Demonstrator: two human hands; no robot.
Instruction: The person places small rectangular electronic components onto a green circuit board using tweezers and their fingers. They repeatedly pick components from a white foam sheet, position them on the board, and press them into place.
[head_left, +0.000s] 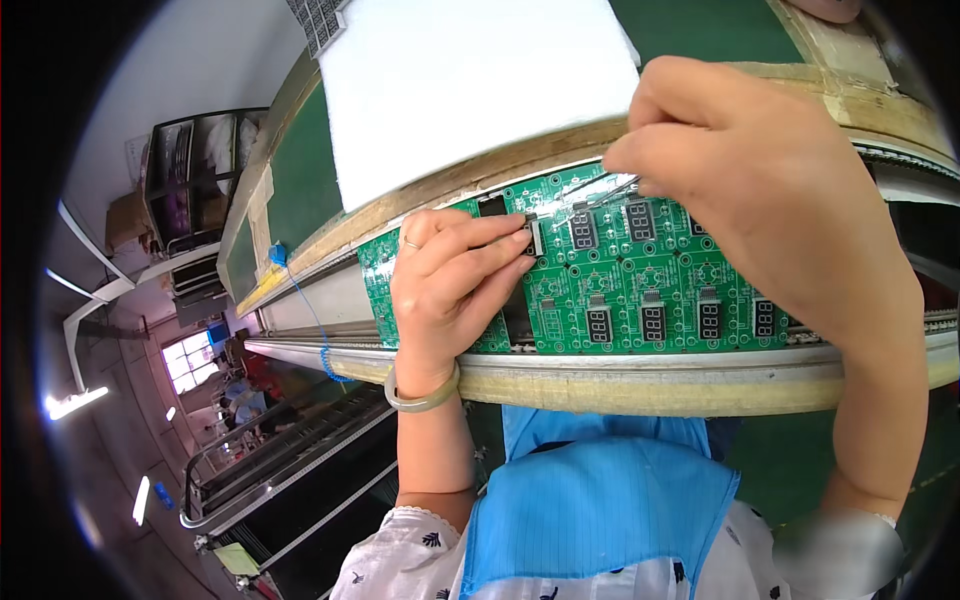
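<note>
A green circuit board panel (pixel 622 275) lies on the rail in front of me, with several black digit displays (pixel 653 322) standing on it in two rows. My left hand (pixel 445 275) has its fingertips together on one digit display (pixel 533 238) at the board's upper left corner. Thin metal tweezers (pixel 597 187) are pinched in my right hand (pixel 765 180), their tips over the top row near that display. Part of the board's right side is hidden by this hand. Another green board (pixel 380 280) lies partly under my left hand.
White foam sheet (pixel 480 90) covers the bench beyond the rail. A wooden ledge (pixel 560 150) runs behind the boards and a pale front rail (pixel 640 388) in front. A coiled blue cord (pixel 325 350) hangs at the left. Black-and-white display parts (pixel 318 22) lie at the top.
</note>
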